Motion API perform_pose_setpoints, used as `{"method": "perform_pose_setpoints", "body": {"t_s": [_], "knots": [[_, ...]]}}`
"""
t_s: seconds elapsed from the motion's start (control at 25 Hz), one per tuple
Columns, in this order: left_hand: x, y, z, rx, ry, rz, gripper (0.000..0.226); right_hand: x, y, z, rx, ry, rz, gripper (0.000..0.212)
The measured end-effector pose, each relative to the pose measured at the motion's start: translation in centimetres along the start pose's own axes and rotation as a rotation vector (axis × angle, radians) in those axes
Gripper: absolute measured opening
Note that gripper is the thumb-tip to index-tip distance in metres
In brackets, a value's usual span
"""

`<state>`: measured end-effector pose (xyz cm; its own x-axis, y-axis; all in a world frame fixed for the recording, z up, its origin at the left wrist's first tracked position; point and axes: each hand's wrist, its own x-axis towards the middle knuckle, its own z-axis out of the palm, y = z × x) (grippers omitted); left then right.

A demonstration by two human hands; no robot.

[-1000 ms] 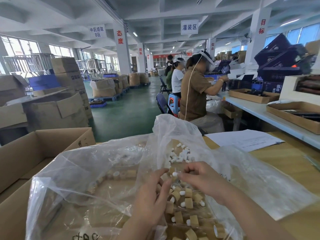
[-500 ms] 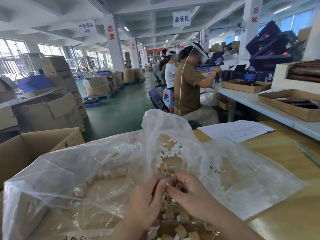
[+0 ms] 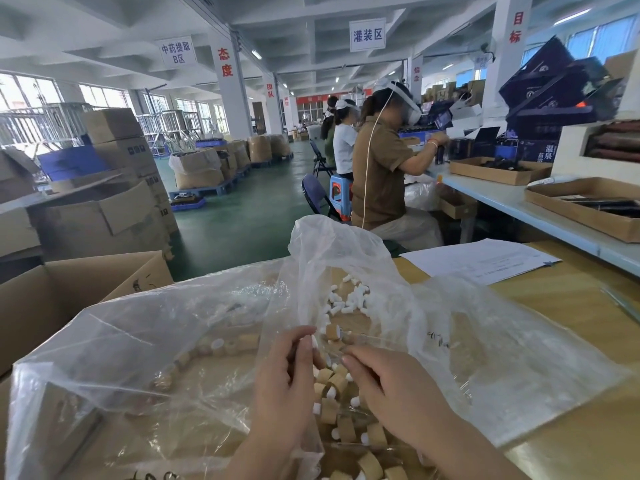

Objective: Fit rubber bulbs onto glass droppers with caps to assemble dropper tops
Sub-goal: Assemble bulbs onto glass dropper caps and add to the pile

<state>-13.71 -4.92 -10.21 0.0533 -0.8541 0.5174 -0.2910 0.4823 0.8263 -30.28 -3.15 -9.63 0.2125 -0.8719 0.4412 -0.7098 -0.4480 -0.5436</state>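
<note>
Your left hand is over the mouth of the clear plastic bag, its fingers curled together, tips pinching what looks like a small white rubber bulb. Your right hand is just beside it, knuckles up, fingers curled under; you cannot tell from here whether they hold anything. Just beyond both sets of fingertips sits a capped glass dropper, tan cap to the left, glass running right; contact with either hand is unclear. Under your hands, toward the desk's near edge, lies a heap of tan caps inside the bag, several showing white bulb ends. Further in, a scatter of loose white bulbs. The bag spreads across the wooden desk and over the cardboard box at its left edge. A sheet of paper lies at the desk's far edge.
</note>
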Motion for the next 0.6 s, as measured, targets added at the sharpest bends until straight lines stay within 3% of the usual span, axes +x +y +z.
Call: {"method": "perform_pose_setpoints", "body": {"t_s": [0.16, 0.36, 0.6], "knots": [[0.23, 0.11, 0.05, -0.107, -0.035, -0.075, 0.028, -0.03, 0.14, 0.36, -0.032, -0.013, -0.014, 0.034], [0.19, 0.30, 0.01, -0.192, -0.050, -0.081, 0.012, -0.02, 0.41, 0.54, -0.037, -0.014, 0.008, 0.029], [0.18, 0.40, -0.24, -0.233, -0.068, -0.045, 0.021, -0.16, 0.22, 0.66, -0.025, 0.011, 0.011, 0.028]]}}
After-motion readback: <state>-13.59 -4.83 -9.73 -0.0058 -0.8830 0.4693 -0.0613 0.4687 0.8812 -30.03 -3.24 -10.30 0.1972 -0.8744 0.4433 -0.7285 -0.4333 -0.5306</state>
